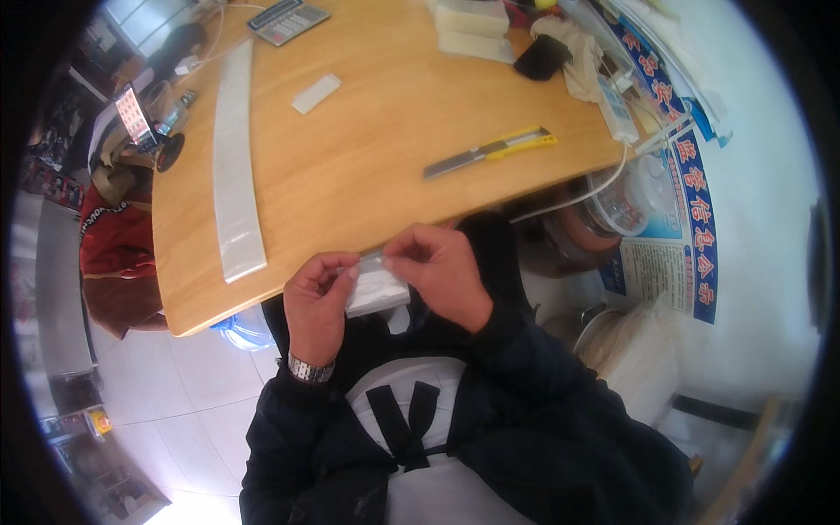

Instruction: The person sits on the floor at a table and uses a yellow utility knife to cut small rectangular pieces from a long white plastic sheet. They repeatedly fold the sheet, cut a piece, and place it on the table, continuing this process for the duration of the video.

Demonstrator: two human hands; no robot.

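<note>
Just off the table's near edge, my left hand [319,305] and my right hand [438,266] pinch the upper corners of a stack of white, plastic-looking pieces [378,287]. The stack lies above my lap, and fingers partly cover it. On the wooden table [328,177], a long white strip [235,164] runs away from me at the left. A small pale rectangular piece [316,94] lies farther back. To the right is a yellow utility knife [491,152] with its blade extended. A metal watch is on my left wrist.
A calculator [287,21] and stacked white blocks [474,29] stand at the back. A black pouch [543,57], a cloth bag and a power strip [615,109] are at the right, with a cable over the edge. A phone on a stand [136,118] is at the left.
</note>
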